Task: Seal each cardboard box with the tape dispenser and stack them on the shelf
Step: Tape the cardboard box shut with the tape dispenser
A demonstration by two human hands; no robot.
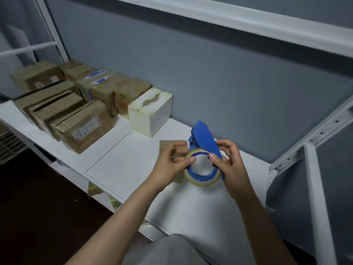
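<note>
A: So, where is the tape dispenser (205, 138) relative to the person's hands?

B: Between them, held up above the white shelf (122, 161). The left hand (168, 165) is at its 9 o'clock and the right hand (232, 167) at its 3 o'clock.

A: How do the fingers lie?

B: The left thumb and curled fingers (179, 144) pinch the rim of the tape roll (202, 181) at its 9 to 10 o'clock edge. The right thumb presses the blue guard near the roll's 1 o'clock. The right fingers (228, 145) curl round behind it, so both hands have hold of it.

A: Which way does it point?

B: Its long axis runs roughly 12 to 6 o'clock in the view. The pointed blue tip is at 12, toward the grey wall (210, 73), and the roll is at 6, toward the person. The roll's open centre faces the camera.

A: And the boxes?

B: Taped cardboard boxes (84, 127) sit in rows on the shelf at 10 o'clock from the hands, well apart. A white box (150, 113) is nearest, at 11. A brown cardboard piece (166, 145) lies behind the left hand, mostly hidden.
</note>
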